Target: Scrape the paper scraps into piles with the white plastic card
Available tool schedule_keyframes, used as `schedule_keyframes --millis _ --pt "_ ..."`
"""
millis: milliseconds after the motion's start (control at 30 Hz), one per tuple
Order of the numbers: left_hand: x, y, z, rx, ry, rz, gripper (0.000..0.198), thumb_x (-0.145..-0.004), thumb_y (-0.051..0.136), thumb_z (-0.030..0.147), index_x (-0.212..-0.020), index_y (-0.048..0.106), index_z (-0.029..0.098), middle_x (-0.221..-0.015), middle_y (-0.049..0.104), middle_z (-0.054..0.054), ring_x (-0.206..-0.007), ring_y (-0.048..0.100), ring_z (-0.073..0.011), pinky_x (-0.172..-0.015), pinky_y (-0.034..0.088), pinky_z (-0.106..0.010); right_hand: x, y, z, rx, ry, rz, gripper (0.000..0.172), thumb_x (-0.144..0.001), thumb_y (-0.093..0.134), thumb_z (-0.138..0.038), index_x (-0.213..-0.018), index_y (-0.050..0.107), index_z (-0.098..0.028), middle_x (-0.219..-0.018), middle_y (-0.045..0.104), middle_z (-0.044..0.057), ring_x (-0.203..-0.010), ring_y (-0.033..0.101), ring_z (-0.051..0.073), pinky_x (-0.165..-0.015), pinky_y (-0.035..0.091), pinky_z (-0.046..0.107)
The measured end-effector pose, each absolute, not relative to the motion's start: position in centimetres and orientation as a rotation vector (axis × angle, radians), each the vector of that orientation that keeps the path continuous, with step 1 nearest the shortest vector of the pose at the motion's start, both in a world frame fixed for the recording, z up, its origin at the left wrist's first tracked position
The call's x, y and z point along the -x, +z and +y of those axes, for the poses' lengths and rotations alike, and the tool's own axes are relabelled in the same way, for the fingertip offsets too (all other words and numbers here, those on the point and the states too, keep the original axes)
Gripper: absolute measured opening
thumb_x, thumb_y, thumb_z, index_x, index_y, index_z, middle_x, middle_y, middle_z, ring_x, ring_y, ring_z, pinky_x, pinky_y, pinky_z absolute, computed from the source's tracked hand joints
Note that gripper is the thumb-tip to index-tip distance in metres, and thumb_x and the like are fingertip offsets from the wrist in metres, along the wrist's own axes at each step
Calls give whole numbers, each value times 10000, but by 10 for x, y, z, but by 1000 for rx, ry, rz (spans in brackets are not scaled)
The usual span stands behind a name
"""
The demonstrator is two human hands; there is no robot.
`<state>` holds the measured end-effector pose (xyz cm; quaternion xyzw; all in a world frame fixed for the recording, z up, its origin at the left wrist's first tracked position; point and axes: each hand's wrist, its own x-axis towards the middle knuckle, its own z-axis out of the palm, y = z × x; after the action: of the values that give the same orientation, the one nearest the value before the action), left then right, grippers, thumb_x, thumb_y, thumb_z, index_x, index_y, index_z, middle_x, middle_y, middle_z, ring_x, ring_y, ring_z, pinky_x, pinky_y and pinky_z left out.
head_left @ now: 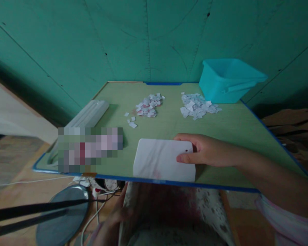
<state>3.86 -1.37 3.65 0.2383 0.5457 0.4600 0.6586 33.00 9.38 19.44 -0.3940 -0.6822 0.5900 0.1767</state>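
My right hand (196, 150) grips the right edge of a flat white slab-like object (160, 157). Its thumb lies on the top face beside a small dark dot, and the other fingers curl around the far edge. The object is at the front edge of the green-topped table (169, 128). Below the table edge, by my lap, my left hand (122, 213) hangs dim and blurred, its fingers not distinct. Beyond the white object lie two heaps of small white paper pieces, a left heap (149, 106) and a right heap (197, 106).
A turquoise plastic bin (228, 83) stands at the back right corner. Along the left side lies a long white object (89, 114), with a pixelated item (97, 147) near it. A round metallic stool top (64, 215) and cables sit below left. The green wall (143, 41) rises behind.
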Motion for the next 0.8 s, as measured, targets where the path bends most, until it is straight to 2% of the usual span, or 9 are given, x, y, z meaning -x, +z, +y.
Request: schedule_keyframes --millis 167,233,333,433,500,600,667,733,800 --pt "-49 39 -12 -480 1056 1155 398 -258 893 510 -528 689 300 -948 774 5 -1231 495 -396 -1091 310 -448 -329 197 92 1099 1716 -1902 207 -787 639 -315 -927 546 -193 -759 571 -46 -644 535 85 -569 429 185" --pt "-47 36 -13 -476 1075 1200 436 -244 905 467 -603 723 300 -950 774 2 -1265 451 -410 -1106 279 -458 -329 198 92 1096 1732 -1900 210 -789 638 -320 -930 547 -194 -761 572 -43 -646 537 88 -566 428 186" --pt "-42 31 -14 -486 1107 1261 561 -266 917 355 -803 761 307 -1022 761 3 -1286 425 -413 -1079 334 -478 -329 198 90 1104 1724 -1910 198 -798 632 -327 -920 553 -194 -773 583 -35 -659 546 92 -575 433 189" --pt "-40 32 -14 -499 1122 1276 523 -298 908 255 -798 758 295 -1029 760 -13 -1324 379 -385 -1068 350 -446 -329 200 88 1103 1741 -1923 186 -810 617 -327 -917 555 -188 -778 584 -32 -661 542 91 -578 433 190" --pt "-43 35 -13 -487 1115 1246 543 -297 909 275 -820 766 300 -1008 767 -7 -1266 461 -375 -1023 397 -409 -328 202 87 1101 1748 -1936 191 -813 611 -328 -924 557 -182 -775 575 -32 -653 529 86 -570 429 186" --pt "-51 44 -11 -436 1089 1124 604 -310 890 341 -902 770 327 -928 779 19 -1023 649 -327 -853 508 -352 -328 204 86 1108 1718 -1972 184 -819 605 -325 -911 560 -172 -750 553 -38 -620 499 74 -542 409 174" --pt "-55 50 -10 -390 1076 1054 473 -348 851 280 -815 783 316 -866 781 22 -937 682 -296 -783 525 -317 -328 205 86 1111 1657 -2022 186 -827 598 -334 -900 566 -166 -732 547 -38 -607 489 71 -525 394 170" --pt "-56 53 -9 -388 1067 1064 414 -365 816 220 -771 780 287 -881 781 14 -971 671 -299 -809 515 -313 -328 205 85 1110 1592 -2084 200 -836 586 -348 -901 580 -159 -727 560 -32 -605 494 76 -520 390 173" --pt "-54 53 -9 -432 1038 1115 481 -363 828 245 -840 770 267 -950 776 3 -1105 606 -327 -912 473 -342 -327 205 84 1105 1587 -2118 217 -847 569 -346 -945 598 -154 -771 605 -14 -638 526 90 -547 409 184"
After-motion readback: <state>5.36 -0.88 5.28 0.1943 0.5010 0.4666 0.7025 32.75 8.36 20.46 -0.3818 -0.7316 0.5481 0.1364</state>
